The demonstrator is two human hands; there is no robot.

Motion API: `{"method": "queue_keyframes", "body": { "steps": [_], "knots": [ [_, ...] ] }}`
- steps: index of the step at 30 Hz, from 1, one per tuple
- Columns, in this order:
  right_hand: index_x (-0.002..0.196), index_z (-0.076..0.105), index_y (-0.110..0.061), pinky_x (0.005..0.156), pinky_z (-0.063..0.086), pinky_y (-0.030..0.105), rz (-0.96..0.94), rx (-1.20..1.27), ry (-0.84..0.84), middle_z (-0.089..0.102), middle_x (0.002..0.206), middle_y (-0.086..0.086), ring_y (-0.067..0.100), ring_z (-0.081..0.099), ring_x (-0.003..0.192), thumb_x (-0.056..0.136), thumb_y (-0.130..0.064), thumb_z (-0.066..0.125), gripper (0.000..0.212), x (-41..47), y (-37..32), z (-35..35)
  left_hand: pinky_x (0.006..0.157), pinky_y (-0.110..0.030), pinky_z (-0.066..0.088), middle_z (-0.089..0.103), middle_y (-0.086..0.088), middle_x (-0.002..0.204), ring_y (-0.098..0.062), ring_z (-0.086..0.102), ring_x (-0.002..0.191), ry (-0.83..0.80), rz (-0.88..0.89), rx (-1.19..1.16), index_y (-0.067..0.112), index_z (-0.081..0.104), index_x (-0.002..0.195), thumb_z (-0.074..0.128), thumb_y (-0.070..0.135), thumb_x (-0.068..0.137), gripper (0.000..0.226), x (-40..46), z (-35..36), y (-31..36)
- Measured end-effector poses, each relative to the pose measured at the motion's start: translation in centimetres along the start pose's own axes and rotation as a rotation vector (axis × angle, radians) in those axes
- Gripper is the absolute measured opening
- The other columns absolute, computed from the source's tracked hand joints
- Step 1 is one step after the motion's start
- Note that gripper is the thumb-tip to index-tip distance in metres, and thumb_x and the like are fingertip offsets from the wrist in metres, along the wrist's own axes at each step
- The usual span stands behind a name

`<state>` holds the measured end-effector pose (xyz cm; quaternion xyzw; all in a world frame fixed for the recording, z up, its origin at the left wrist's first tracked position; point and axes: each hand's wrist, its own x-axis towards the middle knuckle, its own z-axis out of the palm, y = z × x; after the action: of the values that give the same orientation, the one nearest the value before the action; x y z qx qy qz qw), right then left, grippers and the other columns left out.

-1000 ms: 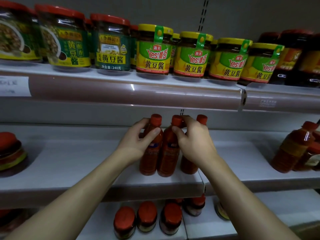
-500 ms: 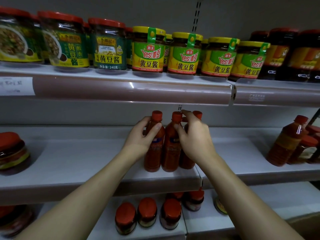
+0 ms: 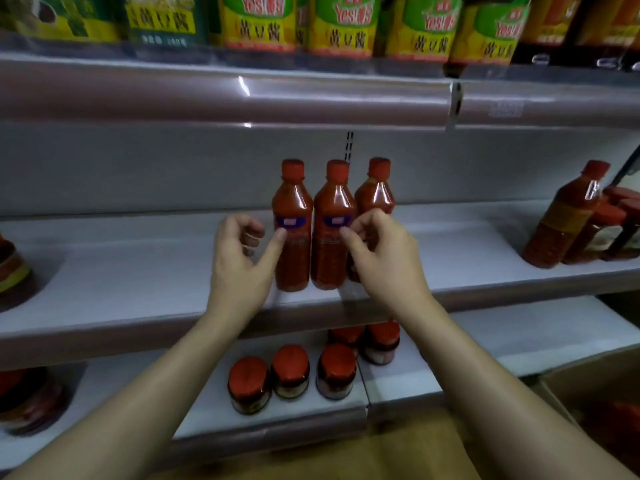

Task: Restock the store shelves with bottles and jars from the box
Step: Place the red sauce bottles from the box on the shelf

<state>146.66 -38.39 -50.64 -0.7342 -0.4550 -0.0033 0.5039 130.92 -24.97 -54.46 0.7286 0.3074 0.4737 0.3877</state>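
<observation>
Three red sauce bottles with red caps stand upright together on the middle shelf (image 3: 138, 271): the left bottle (image 3: 292, 216), the middle bottle (image 3: 333, 220) and a third bottle (image 3: 375, 192) behind on the right. My left hand (image 3: 240, 258) is just in front of the left bottle, fingers loosely curled, thumb tip touching its label. My right hand (image 3: 384, 258) is in front of the right bottle, fingers curled, thumb tip at the middle bottle's label. Neither hand wraps a bottle.
Green and yellow-lidded jars (image 3: 339, 26) fill the top shelf. More red bottles (image 3: 568, 216) stand at the middle shelf's right end, a jar (image 3: 10, 268) at its left. Red-lidded jars (image 3: 291, 370) sit on the lower shelf. A cardboard box (image 3: 595, 400) is at bottom right.
Both hands have let go of the bottle necks and drawn back and down to label height. The three bottles stand on their own. The view has dipped and moved closer.
</observation>
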Motion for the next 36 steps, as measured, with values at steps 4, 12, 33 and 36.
{"method": "queue_keyframes", "body": {
  "steps": [4, 12, 33, 36],
  "knots": [
    [0.097, 0.066, -0.024, 0.079, 0.063, 0.033, 0.127, 0.164, -0.075, 0.071, 0.090, -0.003, 0.008, 0.071, 0.084, 0.102, -0.035, 0.065, 0.012, -1.1, 0.9, 0.4, 0.065, -0.018, 0.049, 0.055, 0.008, 0.081, -0.001, 0.055, 0.072, -0.075, 0.017, -0.042, 0.019, 0.053, 0.095, 0.062, 0.025, 0.102, 0.013, -2.0, 0.8, 0.7],
    [0.085, 0.067, -0.015, 0.073, 0.056, 0.046, 0.353, 0.348, -0.115, 0.067, 0.075, 0.009, 0.017, 0.063, 0.072, 0.106, -0.029, 0.061, 0.026, -3.4, -4.6, -3.2, 0.061, -0.036, 0.048, 0.050, -0.020, 0.066, -0.023, 0.053, 0.062, -0.291, -0.238, -0.177, -0.001, 0.048, 0.078, 0.055, 0.012, 0.104, 0.031, -4.0, 1.0, 8.9],
    [0.099, 0.066, 0.002, 0.067, 0.056, 0.028, 0.628, 0.503, 0.123, 0.067, 0.074, -0.001, 0.010, 0.065, 0.070, 0.105, -0.013, 0.061, 0.017, -0.8, -43.6, -32.0, 0.059, -0.025, 0.045, 0.052, -0.017, 0.070, -0.013, 0.052, 0.066, -0.511, -0.432, -0.411, -0.013, 0.057, 0.089, 0.051, 0.010, 0.108, 0.030, 0.4, -11.2, 54.6],
    [0.097, 0.066, -0.001, 0.070, 0.057, 0.036, 0.642, 0.516, 0.242, 0.067, 0.074, 0.003, 0.016, 0.065, 0.072, 0.105, -0.013, 0.062, 0.015, -2.5, -45.2, -36.6, 0.057, -0.024, 0.045, 0.055, -0.005, 0.065, -0.007, 0.054, 0.062, -0.592, -0.399, -0.441, 0.000, 0.058, 0.086, 0.053, 0.009, 0.106, 0.023, -1.1, -10.3, 59.2]
  ]
}}
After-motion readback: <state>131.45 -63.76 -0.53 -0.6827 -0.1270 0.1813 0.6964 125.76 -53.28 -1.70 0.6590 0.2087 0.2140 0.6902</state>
